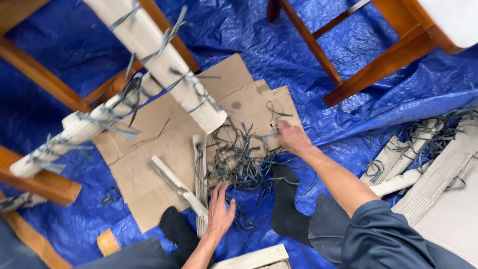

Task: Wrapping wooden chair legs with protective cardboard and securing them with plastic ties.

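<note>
- Two hands of mine are down in the single head view, working at a tangle of dark plastic strapping [239, 162] that lies on flattened brown cardboard [164, 134] over a blue tarp [318, 45].
- My left hand [220, 211] has its fingers spread loosely, fingertips touching the near edge of the tangle; it grips nothing that I can see.
- My right hand [291, 137] reaches to the far side of the pile, fingers curled around a few strands, though whether they are truly pinched I cannot tell.
- My black socked feet [286, 199] rest on the tarp either side of the pile.
- Judging progress: a good heap of cut straps is already loose on the cardboard, and stripped pale cardboard corner guards [201, 169] lie beside it.
- More stripped guards with loose straps sit piled at the right [423, 159].
- What seems left: two wrapped wooden legs [149, 40] at upper left, with strapping bound round their pale padding.
- Bare wooden chair legs [348, 60] stand at upper right, unwrapped.
- No bin, bag or box shows anywhere; the loose straps lie only on the cardboard and tarp.
</note>
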